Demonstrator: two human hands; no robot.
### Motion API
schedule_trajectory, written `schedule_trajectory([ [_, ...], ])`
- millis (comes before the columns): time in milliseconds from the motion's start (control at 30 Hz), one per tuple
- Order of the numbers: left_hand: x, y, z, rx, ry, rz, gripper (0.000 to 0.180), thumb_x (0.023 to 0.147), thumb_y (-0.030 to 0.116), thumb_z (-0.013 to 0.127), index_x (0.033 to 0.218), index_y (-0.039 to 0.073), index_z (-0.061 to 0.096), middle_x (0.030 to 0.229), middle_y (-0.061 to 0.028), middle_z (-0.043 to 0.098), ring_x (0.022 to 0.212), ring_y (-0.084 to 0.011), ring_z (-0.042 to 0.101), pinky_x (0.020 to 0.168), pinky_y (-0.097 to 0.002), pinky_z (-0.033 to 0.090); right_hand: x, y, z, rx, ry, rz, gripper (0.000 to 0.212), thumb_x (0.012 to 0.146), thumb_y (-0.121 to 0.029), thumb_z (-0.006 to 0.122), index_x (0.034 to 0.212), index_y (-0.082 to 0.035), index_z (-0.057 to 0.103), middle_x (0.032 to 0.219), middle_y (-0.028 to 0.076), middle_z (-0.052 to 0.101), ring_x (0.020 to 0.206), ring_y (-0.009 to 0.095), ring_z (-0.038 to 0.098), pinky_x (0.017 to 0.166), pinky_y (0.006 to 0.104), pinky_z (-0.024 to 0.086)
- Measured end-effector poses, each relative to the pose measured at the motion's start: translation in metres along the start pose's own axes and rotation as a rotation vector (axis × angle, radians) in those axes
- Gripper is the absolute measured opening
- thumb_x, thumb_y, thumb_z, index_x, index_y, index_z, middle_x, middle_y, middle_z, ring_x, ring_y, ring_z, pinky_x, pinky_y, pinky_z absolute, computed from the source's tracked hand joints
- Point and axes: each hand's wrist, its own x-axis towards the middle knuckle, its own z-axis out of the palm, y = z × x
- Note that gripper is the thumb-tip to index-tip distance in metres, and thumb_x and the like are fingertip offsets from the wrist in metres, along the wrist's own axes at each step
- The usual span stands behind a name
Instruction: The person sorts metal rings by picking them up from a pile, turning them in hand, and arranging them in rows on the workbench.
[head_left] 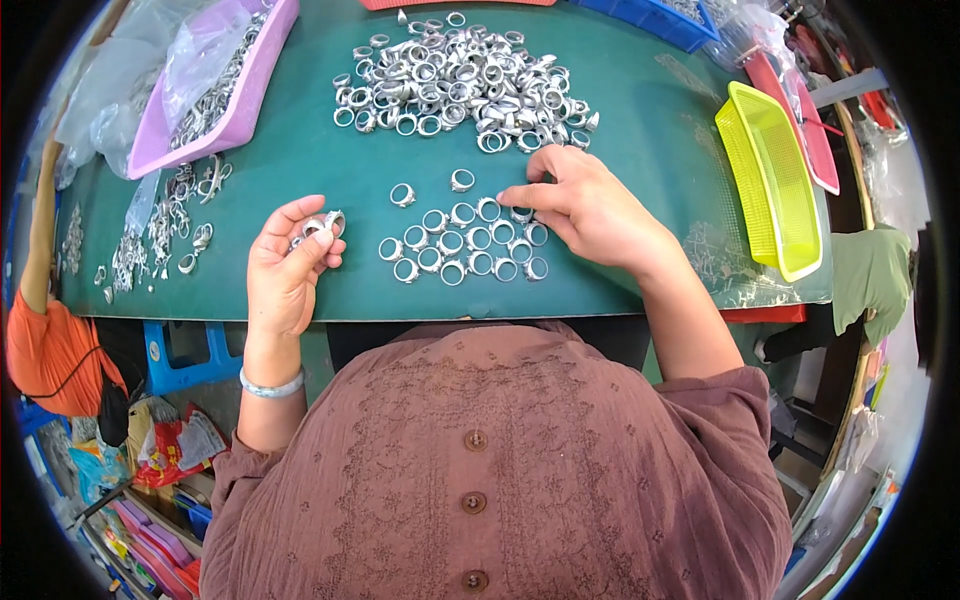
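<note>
Several silver metal rings [319, 227] are in my left hand [295, 255], its thumb and fingers closed round them at the table's near side. My right hand [585, 210] reaches down over the right part of a loose group of rings [450, 241] laid out in front of me. Its bent fingers are at a ring [520, 214] on the upper right of that group, partly hidden by a finger. Two rings [402, 194] lie a little apart, above the group. Farther back is a big heap of similar rings [460, 90].
A purple tray [255, 85] with metal pieces and plastic bags stands at the far left, small parts [160, 235] before it. A yellow-green basket [770, 180] is at the right, a blue tray [655, 22] at the back. Another person [60, 355] sits at the left.
</note>
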Motion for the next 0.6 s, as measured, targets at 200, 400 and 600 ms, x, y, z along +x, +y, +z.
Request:
schedule_trajectory([
  [200,0.0,-0.001,-0.001,-0.005,0.002,0.0,0.031,0.08,0.001,0.056,0.111,0.002,0.049,0.087,-0.0064,0.059,0.071,-0.0106,0.055,0.063,-0.0207,0.045,0.002,0.003,-0.003,-0.021,-0.056,0.018,0.023,0.067,-0.005,0.063,0.089,-0.007,0.061,0.088,0.009,0.05,0.089,0.027,0.049,0.08,0.0354,0.038],
  [400,0.0,0.0,-0.001,0.004,-0.006,0.012,0.031,0.08,0.0,0.056,0.111,0.002,0.049,0.086,-0.0057,0.059,0.071,-0.01,0.055,0.063,-0.0204,0.045,-0.006,0.003,0.001,-0.03,0.018,0.096,0.019,0.066,-0.012,0.065,0.082,-0.005,0.057,0.086,0.008,0.051,0.09,0.026,0.049,0.079,0.0354,0.037],
  [600,0.0,0.0,0.0,0.005,0.007,-0.007,0.032,0.08,0.001,0.056,0.111,0.002,0.049,0.086,-0.0051,0.058,0.071,-0.0098,0.054,0.063,-0.0203,0.044,-0.011,0.0,0.002,-0.064,0.087,0.173,0.02,0.066,-0.016,0.066,0.079,-0.006,0.056,0.086,0.008,0.052,0.089,0.025,0.049,0.078,0.0348,0.035],
])
